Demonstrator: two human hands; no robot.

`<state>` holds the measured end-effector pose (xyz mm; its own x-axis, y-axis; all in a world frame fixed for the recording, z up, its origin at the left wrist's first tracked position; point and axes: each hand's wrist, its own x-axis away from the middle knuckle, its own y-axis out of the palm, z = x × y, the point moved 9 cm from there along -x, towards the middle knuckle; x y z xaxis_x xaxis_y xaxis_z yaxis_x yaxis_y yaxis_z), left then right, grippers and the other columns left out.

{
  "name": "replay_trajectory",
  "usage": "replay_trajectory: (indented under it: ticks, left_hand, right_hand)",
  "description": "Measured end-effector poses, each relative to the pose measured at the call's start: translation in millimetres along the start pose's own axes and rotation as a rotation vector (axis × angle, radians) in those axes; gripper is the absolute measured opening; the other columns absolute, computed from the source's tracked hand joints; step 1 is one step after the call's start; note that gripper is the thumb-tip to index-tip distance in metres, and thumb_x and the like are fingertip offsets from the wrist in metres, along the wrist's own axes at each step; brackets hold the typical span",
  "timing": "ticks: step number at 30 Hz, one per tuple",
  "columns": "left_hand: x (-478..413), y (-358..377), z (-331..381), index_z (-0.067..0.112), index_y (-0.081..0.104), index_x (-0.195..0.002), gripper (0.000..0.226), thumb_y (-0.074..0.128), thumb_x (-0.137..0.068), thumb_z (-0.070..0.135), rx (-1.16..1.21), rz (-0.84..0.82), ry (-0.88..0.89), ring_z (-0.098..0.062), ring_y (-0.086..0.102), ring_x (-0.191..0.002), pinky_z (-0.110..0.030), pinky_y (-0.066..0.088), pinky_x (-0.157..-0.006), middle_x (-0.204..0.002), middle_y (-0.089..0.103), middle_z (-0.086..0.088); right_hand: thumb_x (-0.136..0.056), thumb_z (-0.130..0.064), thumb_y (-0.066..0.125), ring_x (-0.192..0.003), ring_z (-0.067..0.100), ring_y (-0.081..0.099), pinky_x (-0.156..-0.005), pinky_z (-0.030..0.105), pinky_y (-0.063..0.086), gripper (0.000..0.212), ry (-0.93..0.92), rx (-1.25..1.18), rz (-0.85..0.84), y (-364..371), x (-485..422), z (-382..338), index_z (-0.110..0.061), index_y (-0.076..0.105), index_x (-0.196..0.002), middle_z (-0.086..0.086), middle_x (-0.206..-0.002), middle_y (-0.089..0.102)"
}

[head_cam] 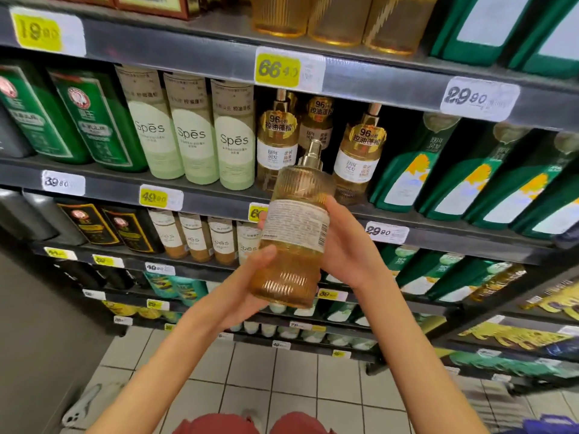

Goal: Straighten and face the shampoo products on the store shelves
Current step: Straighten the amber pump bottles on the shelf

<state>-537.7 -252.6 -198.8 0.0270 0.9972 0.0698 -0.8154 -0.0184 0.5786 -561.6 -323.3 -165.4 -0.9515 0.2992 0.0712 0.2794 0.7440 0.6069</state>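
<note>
I hold an amber ribbed shampoo bottle (293,245) with a gold pump top in front of the shelves, its white back label with barcode turned toward me. My left hand (241,289) grips its lower part from the left and below. My right hand (344,245) grips its right side at label height. Behind it, on the shelf (219,198), stand matching amber bottles (277,142) (360,155) with gold front labels facing out, with a dark gap between them.
Pale green Spes bottles (235,136) stand left of the amber ones, dark green bottles (94,120) further left, green-and-white bottles (407,170) to the right. More shelves with price tags (288,70) run above and below. A tiled floor (250,386) lies underneath.
</note>
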Motion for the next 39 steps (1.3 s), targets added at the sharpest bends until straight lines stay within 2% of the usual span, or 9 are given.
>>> replay_trajectory:
  ticks: [6,10,13,18,21,24,31,36,39]
  left_hand:
    - [6,-1,-3,0.012,0.054,-0.13,0.071,0.058,-0.079,0.06,0.186,-0.097,-0.028,-0.033,0.059,-0.112,-0.046,0.048,-0.095,-0.123,0.06,-0.022]
    - [12,-37,14,0.023,0.052,-0.123,0.092,0.066,-0.051,0.078,-0.452,0.313,-0.02,-0.02,0.06,-0.111,-0.022,0.051,-0.081,-0.115,0.065,0.002]
    - [10,-32,8,0.029,0.047,-0.125,0.076,0.069,-0.062,0.066,-0.799,0.466,-0.006,-0.008,0.058,-0.11,-0.018,0.046,-0.084,-0.112,0.062,0.014]
    - [18,-34,-16,0.015,0.047,-0.13,0.086,0.078,-0.059,0.054,-0.19,0.315,-0.003,-0.022,0.061,-0.112,-0.04,0.052,-0.09,-0.12,0.065,-0.008]
    - [20,-30,-20,0.01,0.042,-0.132,0.097,0.084,-0.054,0.051,0.133,0.2,-0.036,-0.033,0.06,-0.112,-0.042,0.054,-0.082,-0.122,0.061,-0.019]
    - [19,-33,-12,0.013,0.041,-0.132,0.094,0.083,-0.056,0.05,0.096,0.149,-0.068,-0.036,0.058,-0.114,-0.044,0.053,-0.086,-0.123,0.061,-0.019]
    - [11,-50,1,0.021,0.042,-0.135,0.075,0.065,-0.072,0.056,-0.175,0.236,-0.034,-0.02,0.061,-0.113,-0.033,0.055,-0.083,-0.121,0.065,-0.004]
    - [10,-63,-3,0.029,0.045,-0.13,0.056,0.06,-0.079,0.047,-0.264,0.271,0.046,-0.014,0.057,-0.117,-0.028,0.052,-0.089,-0.125,0.062,0.004]
    - [8,-66,0,0.028,0.041,-0.132,0.083,0.072,-0.063,0.062,-0.33,0.285,0.058,-0.008,0.054,-0.119,-0.02,0.049,-0.091,-0.128,0.06,0.007]
  right_hand:
    - [-0.087,-0.026,0.059,-0.106,0.019,0.065,-0.089,0.03,0.053,0.033,-0.136,0.006,0.084,0,1,4,-0.008,0.064,-0.115,0.008,-0.112,0.069]
    - [-0.074,-0.018,0.075,-0.094,0.019,0.069,-0.081,0.029,0.056,0.043,-0.192,0.312,0.353,-13,1,-13,-0.002,0.062,-0.112,0.009,-0.102,0.072]
    - [-0.072,-0.018,0.078,-0.083,0.015,0.072,-0.066,0.022,0.056,0.039,-0.16,0.469,0.477,-15,1,-7,-0.003,0.067,-0.107,0.008,-0.094,0.075]
    - [-0.077,-0.061,0.048,-0.106,0.019,0.065,-0.089,0.031,0.052,0.066,0.034,0.335,0.38,-20,2,17,-0.015,0.061,-0.122,0.006,-0.113,0.07]
    - [-0.083,-0.058,0.041,-0.113,0.023,0.062,-0.094,0.036,0.052,0.064,0.113,0.215,0.229,-5,-2,34,-0.014,0.055,-0.128,0.008,-0.119,0.067]
    - [-0.082,-0.042,0.054,-0.096,0.018,0.07,-0.076,0.029,0.058,0.042,0.069,0.178,0.235,-2,-8,39,-0.014,0.062,-0.113,0.007,-0.105,0.073]
    - [-0.094,-0.015,0.051,-0.099,0.017,0.068,-0.077,0.026,0.056,0.035,-0.03,0.35,0.276,-12,-13,41,-0.011,0.049,-0.129,0.008,-0.115,0.068]
    - [-0.08,-0.041,0.064,-0.116,0.015,0.059,-0.098,0.036,0.05,0.061,-0.02,0.557,0.244,-18,-7,50,-0.019,0.045,-0.134,0.001,-0.127,0.062]
    - [-0.072,-0.046,0.07,-0.122,0.013,0.054,-0.104,0.044,0.045,0.075,-0.011,0.675,0.252,-19,-4,55,-0.023,0.039,-0.138,-0.003,-0.132,0.057]
